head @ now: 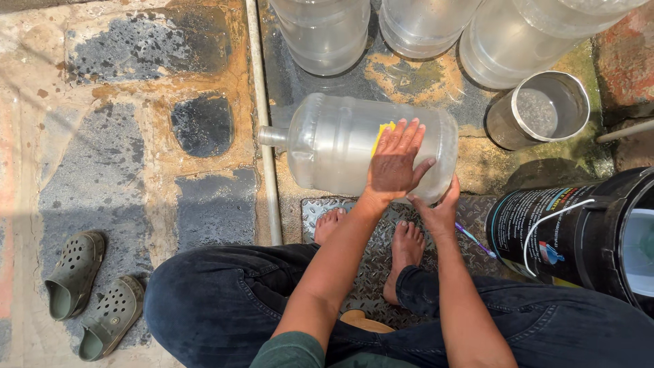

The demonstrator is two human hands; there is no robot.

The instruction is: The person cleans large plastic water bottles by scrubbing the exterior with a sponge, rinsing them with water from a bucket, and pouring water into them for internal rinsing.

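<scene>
Dark denim-clad knees [225,300] of a squatting person fill the bottom of the head view, with two bare feet [405,249] planted on a ridged metal plate [371,272]. Both forearms reach forward to a large clear water jug [340,146] lying on its side on the wet, stained stone floor [122,157], its narrow neck pointing left toward a thin white pipe [264,136]. Left hand [396,162] lies flat and open on the jug's curved side, fingers spread, pressing a yellow scrub pad [381,133] against the plastic. Right hand [441,208] cups the jug's lower right edge near its base, fingers curled against it to steady it. By the look of it, the jug's outside is being scrubbed, and the next move would call for sliding the pad along the wall while the other hand keeps the jug from rolling. Three more clear jugs [327,34] stand upright along the top. A steel container [541,109] sits to the right, a black bucket [579,235] nearer, and a purple toothbrush [475,240] lies beside the right wrist. A pair of green clogs [92,293] rests at lower left.
</scene>
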